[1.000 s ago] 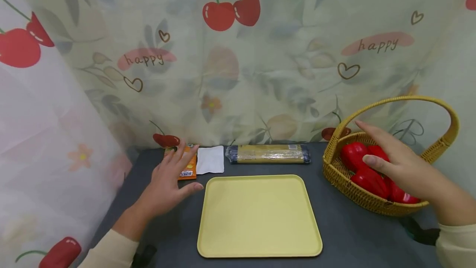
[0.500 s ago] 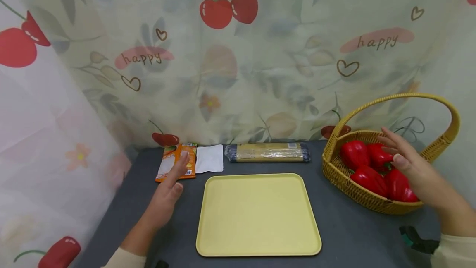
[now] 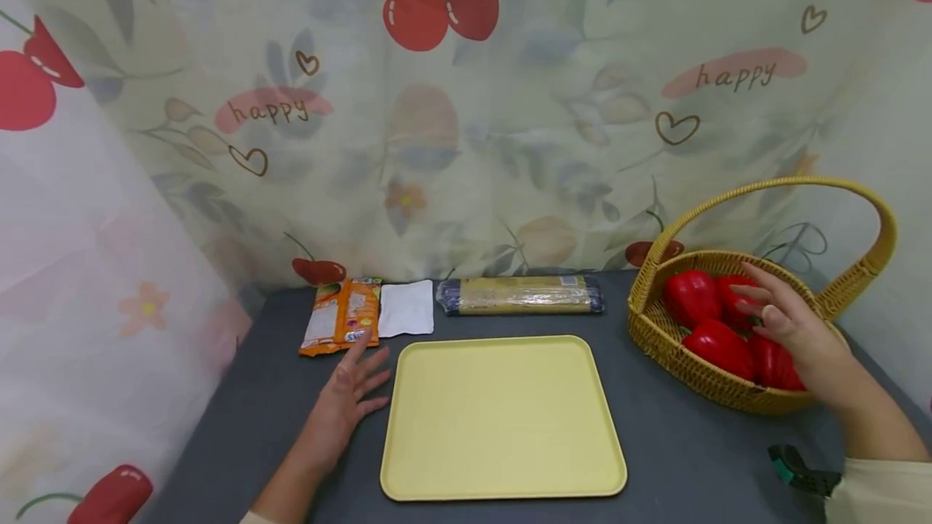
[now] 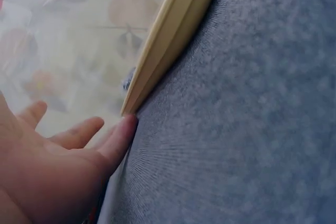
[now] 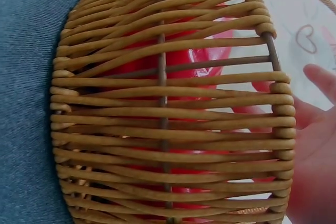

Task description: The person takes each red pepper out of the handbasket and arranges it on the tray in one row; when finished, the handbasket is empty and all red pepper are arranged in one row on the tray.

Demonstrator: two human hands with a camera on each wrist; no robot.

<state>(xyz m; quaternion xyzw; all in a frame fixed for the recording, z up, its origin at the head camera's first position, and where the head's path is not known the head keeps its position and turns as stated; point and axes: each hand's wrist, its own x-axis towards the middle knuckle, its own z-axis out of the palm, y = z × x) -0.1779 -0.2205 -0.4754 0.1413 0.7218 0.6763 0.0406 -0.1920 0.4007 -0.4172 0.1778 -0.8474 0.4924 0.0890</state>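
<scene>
My left hand [image 3: 342,407], its fingers spread, is beside the left edge of a pale yellow tray [image 3: 502,419]. In the left wrist view one fingertip [image 4: 128,121] is right by the tray's rim [image 4: 168,40]; whether it touches I cannot tell. At the right, my right hand [image 3: 801,338] hovers over a wicker basket [image 3: 699,374] with its fingers slightly bent and nothing held. Several red bell peppers [image 3: 695,297] lie in the basket, one partly behind that hand. The right wrist view shows the woven basket wall [image 5: 173,108] with red peppers glimpsed through the gaps.
An orange snack packet [image 3: 349,314], a white packet [image 3: 406,308] and a plastic-wrapped dark roll with a tan label [image 3: 520,295] lie along the back of the dark grey table [image 3: 677,459]. The basket's tall handle [image 3: 786,182] arches up. A patterned curtain hangs behind.
My left hand has come back from over the orange packet and moved to the tray's left side. My right hand has drawn in its fingers above the peppers, uncovering more of them.
</scene>
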